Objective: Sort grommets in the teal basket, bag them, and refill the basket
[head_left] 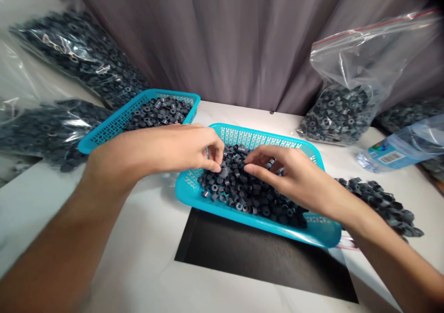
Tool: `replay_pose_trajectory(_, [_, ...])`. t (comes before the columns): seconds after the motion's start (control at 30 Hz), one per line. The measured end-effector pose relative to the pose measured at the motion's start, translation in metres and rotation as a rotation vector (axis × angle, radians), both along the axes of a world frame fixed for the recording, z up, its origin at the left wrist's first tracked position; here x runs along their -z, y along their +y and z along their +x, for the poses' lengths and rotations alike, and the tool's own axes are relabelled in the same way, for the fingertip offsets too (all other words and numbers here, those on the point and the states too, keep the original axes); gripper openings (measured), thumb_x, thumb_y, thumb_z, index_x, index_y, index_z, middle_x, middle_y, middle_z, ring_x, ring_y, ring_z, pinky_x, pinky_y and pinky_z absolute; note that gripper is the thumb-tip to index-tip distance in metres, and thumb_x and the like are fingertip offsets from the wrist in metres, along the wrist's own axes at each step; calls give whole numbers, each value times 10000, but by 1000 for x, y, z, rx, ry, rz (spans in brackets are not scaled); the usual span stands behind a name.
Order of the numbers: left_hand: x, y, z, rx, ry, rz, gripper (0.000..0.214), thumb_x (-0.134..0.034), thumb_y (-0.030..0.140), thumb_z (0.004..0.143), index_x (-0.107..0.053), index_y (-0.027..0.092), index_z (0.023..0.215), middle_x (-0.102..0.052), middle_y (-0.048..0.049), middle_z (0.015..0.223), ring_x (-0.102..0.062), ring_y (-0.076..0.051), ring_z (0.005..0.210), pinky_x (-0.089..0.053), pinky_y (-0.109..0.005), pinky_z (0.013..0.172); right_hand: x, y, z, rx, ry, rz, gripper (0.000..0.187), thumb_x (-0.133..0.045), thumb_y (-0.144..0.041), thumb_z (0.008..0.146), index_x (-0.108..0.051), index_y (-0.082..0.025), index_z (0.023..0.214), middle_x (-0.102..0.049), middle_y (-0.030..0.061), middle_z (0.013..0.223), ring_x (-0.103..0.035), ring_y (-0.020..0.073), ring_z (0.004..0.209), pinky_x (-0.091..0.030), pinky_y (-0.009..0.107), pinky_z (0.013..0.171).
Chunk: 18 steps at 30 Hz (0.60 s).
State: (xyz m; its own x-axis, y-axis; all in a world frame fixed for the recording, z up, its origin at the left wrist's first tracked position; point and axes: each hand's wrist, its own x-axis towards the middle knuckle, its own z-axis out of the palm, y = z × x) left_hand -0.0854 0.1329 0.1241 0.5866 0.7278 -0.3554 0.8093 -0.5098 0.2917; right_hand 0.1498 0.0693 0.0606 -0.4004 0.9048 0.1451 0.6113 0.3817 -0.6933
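Observation:
A turquoise perforated basket (258, 223) in front of me holds a heap of small dark grey ring-like plastic pieces (239, 188). My left hand (183, 149) reaches over its left end, thumb and fingers closed in a pinch at the top of the heap. Whatever lies between those fingertips is too small to make out. Over the middle of the same basket, my right hand (287, 169) has its fingers curled, with thumb and index tips close together. Any piece in that pinch is hidden.
A second turquoise basket (100, 135) with similar pieces stands behind my left wrist. Clear bags of pieces lie at left (79, 49) and stand at right (342, 105). Loose pieces (381, 206) and a plastic bottle (402, 144) are right. A black mat (263, 257) lies in front.

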Motion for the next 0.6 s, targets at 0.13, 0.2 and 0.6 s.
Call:
replay_pose_trajectory(0.13, [0, -3, 8, 62, -119, -95, 132, -661, 335, 867, -768, 259, 880, -765, 34, 835, -672, -154, 727, -410, -228, 625, 9, -5, -16, -131, 284, -142, 301, -681, -358, 963, -639, -242, 1237, -737, 26, 1075, -700, 170, 937, -568, 301, 797])
replay_pose_trajectory(0.2, [-1, -4, 12, 89, -181, -97, 128, -657, 318, 872, -768, 255, 880, -766, 39, 844, -677, -146, 730, -423, -220, 624, 13, -5, -21, -148, 396, -211, 317, -701, -351, 949, -638, -234, 1237, -732, 24, 1022, -702, 163, 881, -587, 301, 772])
replay_pose_trajectory(0.6, [-1, 9, 10, 71, -612, -276, 110, -756, 295, 826, -755, 185, 828, -759, 0, 795, -745, -176, 773, -552, -242, 714, -6, -4, -11, 33, 573, -94, 222, -762, -412, 896, -748, -196, 944, -769, 54, 901, -723, 169, 752, -603, 297, 682])
